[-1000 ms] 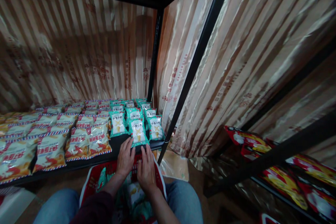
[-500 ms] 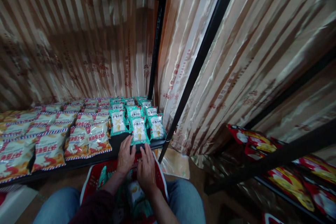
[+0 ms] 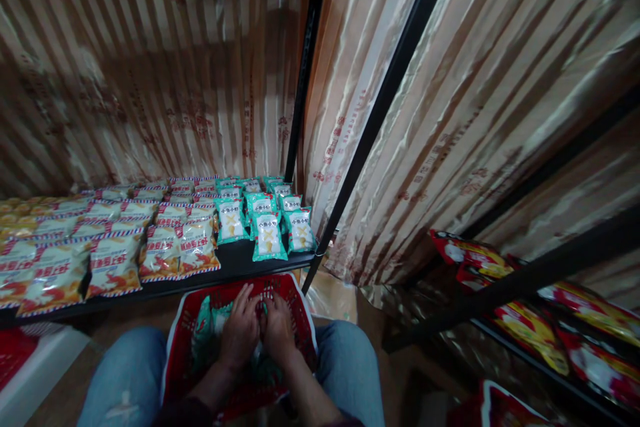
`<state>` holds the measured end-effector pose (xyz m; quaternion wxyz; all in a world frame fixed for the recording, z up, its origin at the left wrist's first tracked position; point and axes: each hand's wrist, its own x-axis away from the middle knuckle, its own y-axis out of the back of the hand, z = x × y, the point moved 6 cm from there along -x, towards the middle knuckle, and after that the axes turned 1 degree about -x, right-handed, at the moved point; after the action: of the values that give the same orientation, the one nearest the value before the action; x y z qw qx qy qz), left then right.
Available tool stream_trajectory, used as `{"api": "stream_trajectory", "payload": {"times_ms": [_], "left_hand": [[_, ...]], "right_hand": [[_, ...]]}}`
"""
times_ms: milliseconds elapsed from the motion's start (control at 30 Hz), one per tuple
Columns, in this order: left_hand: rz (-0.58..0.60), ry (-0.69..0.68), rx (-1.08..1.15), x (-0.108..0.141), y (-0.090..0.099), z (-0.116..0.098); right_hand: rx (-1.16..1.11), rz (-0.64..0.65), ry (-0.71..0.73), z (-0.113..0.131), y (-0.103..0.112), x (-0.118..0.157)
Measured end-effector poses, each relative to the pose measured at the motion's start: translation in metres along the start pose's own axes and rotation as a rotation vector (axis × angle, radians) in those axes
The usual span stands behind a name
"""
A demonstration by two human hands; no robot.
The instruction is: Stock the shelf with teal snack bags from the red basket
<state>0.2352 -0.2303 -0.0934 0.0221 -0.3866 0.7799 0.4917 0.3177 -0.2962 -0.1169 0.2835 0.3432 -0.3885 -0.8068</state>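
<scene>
Both my hands are over the red basket point(image 3: 173, 347) between my knees, with fingers curled and drawn close together. My left hand point(image 3: 241, 330) and my right hand point(image 3: 279, 328) are closed on a green snack bag point(image 3: 265, 307), of which only a sliver shows between the fingers. More green-and-white snack bags point(image 3: 204, 333) lie in the basket, partly hidden by my hands and forearms. Beyond the basket, several green bags point(image 3: 269, 235) lean in rows at the right end of the black shelf point(image 3: 234, 257), apart from my hands.
Orange-and-white snack bags point(image 3: 115, 263) fill the shelf to the left. A black post point(image 3: 370, 133) rises at the shelf's right corner. Red-and-yellow bags point(image 3: 530, 333) lie on a rack to the right. Another white-rimmed basket point(image 3: 47, 367) stands at lower left, and pleated curtains point(image 3: 200, 80) hang behind.
Both hands have pulled back from the front of the shelf into the basket, and their fingers have closed. The view has shifted slightly.
</scene>
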Motion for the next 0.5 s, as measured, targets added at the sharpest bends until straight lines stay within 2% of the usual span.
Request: {"api": "stream_trajectory", "payload": {"times_ms": [133, 233, 300, 367, 500], "left_hand": [[0.246, 0.222, 0.010, 0.041, -0.020, 0.020], [0.449, 0.452, 0.163, 0.075, -0.032, 0.037], [0.553, 0.547, 0.297, 0.092, -0.036, 0.042], [0.603, 0.583, 0.390, 0.100, -0.036, 0.043], [0.561, 0.663, 0.512, 0.101, -0.030, 0.048]], "right_hand": [[0.124, 0.331, -0.204, -0.016, -0.011, 0.019], [0.083, 0.574, -0.291, -0.021, -0.019, 0.035], [0.046, 0.637, -0.291, -0.020, -0.022, 0.041], [0.011, 0.659, -0.270, -0.016, -0.025, 0.045], [-0.091, 0.705, -0.215, -0.007, -0.031, 0.054]]}}
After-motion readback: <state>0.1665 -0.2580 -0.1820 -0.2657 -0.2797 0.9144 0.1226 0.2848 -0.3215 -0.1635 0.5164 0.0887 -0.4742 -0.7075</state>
